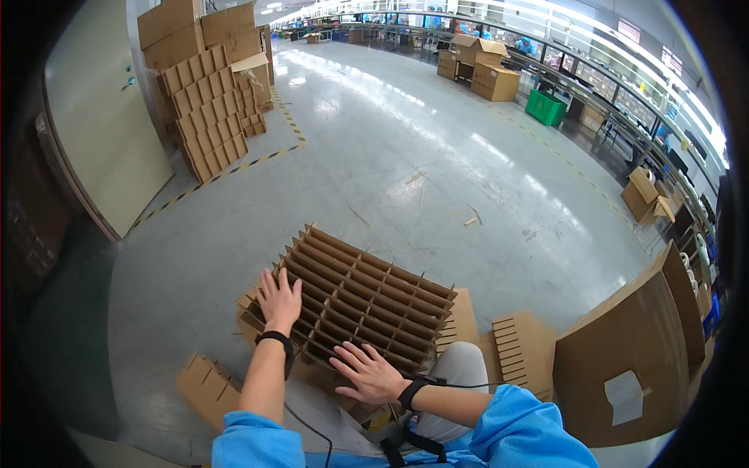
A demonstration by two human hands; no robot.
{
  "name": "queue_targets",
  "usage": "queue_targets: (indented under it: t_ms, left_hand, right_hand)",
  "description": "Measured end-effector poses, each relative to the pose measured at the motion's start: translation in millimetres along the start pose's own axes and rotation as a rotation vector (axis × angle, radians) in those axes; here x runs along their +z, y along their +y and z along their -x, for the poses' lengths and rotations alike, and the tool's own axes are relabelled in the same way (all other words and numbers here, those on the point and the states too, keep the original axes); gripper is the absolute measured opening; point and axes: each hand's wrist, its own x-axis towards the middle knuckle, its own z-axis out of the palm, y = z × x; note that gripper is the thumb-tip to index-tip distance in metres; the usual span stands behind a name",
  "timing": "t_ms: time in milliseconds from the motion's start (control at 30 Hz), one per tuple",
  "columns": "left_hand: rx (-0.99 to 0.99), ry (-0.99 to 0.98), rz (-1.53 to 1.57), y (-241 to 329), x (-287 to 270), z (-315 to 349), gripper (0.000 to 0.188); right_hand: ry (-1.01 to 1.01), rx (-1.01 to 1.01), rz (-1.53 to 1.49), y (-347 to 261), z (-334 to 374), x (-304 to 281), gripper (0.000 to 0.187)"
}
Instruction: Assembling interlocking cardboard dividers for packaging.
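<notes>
In front of my knees lies a cardboard divider grid (363,300), its crossed strips forming rows of narrow cells. My left hand (281,300) rests on its left edge with the fingers spread. At the near edge, my right hand (368,373) lies with fingers stretched out over the strips. Neither hand grips anything that I can see. Slotted cardboard strips (521,352) lie to the right of my knee, and another slotted cardboard piece (207,390) is on the floor at the left. What supports the grid is mostly hidden beneath it.
A large cardboard box (624,351) stands close on my right. Stacked dividers (204,113) lean near a door (101,117) at the far left, behind striped floor tape (250,162). Cardboard scraps (471,221) litter the floor. A green crate (545,108) stands by the workbenches.
</notes>
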Motion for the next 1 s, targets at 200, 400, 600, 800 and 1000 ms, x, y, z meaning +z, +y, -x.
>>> queue_targets:
  t_ms: [200, 400, 600, 800, 1000]
  left_hand:
    - [-0.090, 0.210, 0.161, 34, 20, 17, 0.048]
    - [-0.188, 0.313, 0.202, 28, 19, 14, 0.044]
    - [-0.226, 0.166, 0.294, 45, 5, 11, 0.054]
    - [-0.196, 0.151, 0.251, 32, 14, 16, 0.056]
    - [-0.225, 0.194, 0.277, 26, 15, 18, 0.059]
  right_hand:
    - [-0.039, 0.104, 0.004, -15, 1, 1, 0.067]
    - [-0.034, 0.272, -0.094, -26, -5, 5, 0.070]
    - [-0.049, 0.188, -0.055, -20, -2, -11, 0.074]
    - [-0.022, 0.164, -0.030, -21, 2, -1, 0.073]
    - [0.062, 0.168, -0.030, -22, 22, -3, 0.069]
